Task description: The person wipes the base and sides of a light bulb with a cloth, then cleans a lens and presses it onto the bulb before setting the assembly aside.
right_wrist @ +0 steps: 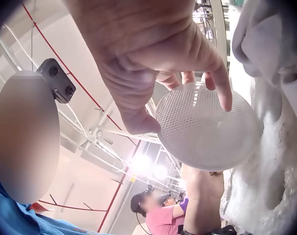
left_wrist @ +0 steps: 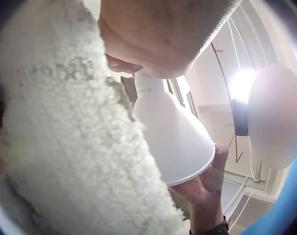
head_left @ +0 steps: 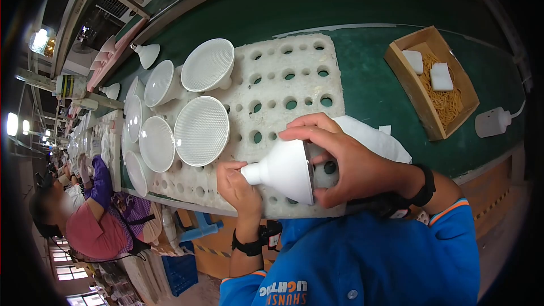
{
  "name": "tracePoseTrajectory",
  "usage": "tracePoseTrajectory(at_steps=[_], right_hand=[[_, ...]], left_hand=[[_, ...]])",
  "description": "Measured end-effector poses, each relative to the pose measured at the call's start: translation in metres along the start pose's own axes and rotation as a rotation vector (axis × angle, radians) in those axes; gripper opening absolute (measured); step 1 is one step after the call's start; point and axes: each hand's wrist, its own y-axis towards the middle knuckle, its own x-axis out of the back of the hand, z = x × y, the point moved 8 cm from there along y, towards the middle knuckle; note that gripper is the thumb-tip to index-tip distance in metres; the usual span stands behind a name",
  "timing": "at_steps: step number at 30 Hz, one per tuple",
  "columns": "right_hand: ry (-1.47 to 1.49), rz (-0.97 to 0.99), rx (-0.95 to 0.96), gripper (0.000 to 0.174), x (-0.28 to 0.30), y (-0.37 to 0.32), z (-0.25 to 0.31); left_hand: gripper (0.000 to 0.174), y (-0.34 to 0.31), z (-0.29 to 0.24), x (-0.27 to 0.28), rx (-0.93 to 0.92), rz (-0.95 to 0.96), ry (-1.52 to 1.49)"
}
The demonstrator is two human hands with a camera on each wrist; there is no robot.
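A white reflector lamp bulb [head_left: 286, 171] lies sideways between the two hands, close over the near edge of a white foam board [head_left: 307, 86]. My left hand [head_left: 239, 190] grips its narrow neck end. At the wide end, my right hand [head_left: 362, 167] spans the rim with thumb and fingers. The right wrist view shows the textured lens face [right_wrist: 207, 134], with the right thumb at one side of the rim and a finger lying over the face. In the left wrist view the bulb's smooth cone [left_wrist: 170, 132] widens toward the right hand [left_wrist: 202, 188].
Several more reflector bulbs [head_left: 202, 130] stand lens-up on the foam board at left. A white cloth [head_left: 371, 139] lies beside the right hand. Farther right, a wooden box [head_left: 411, 85] holds rubber bands and white blocks, near a white bottle [head_left: 492, 123]. Another person [head_left: 99, 221] is at far left.
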Motion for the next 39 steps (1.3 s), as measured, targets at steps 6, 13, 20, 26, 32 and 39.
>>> tracePoseTrajectory(at_steps=[6, 13, 20, 26, 32, 39], right_hand=[[0.187, 0.021, -0.044, 0.063, 0.005, 0.001, -0.009], [0.198, 0.034, -0.052, 0.059, 0.011, -0.001, -0.009], [0.011, -0.021, 0.06, 0.072, 0.008, -0.002, 0.003], [-0.092, 0.016, 0.047, 0.081, 0.006, 0.004, -0.001], [-0.224, 0.003, 0.009, 0.089, -0.001, 0.006, 0.002], [-0.29, -0.064, 0.121, 0.081, -0.003, 0.003, 0.009]], left_hand=[[0.039, -0.004, -0.006, -0.002, -0.142, 0.009, -0.082], [0.043, -0.004, -0.012, -0.003, -0.11, -0.016, -0.072], [0.043, 0.006, -0.001, -0.008, -0.014, -0.015, -0.053], [0.042, 0.003, 0.015, -0.008, 0.004, -0.043, -0.089], [0.04, 0.003, 0.018, -0.007, 0.034, -0.081, -0.092], [0.038, 0.002, 0.012, -0.005, -0.064, -0.082, 0.026]])
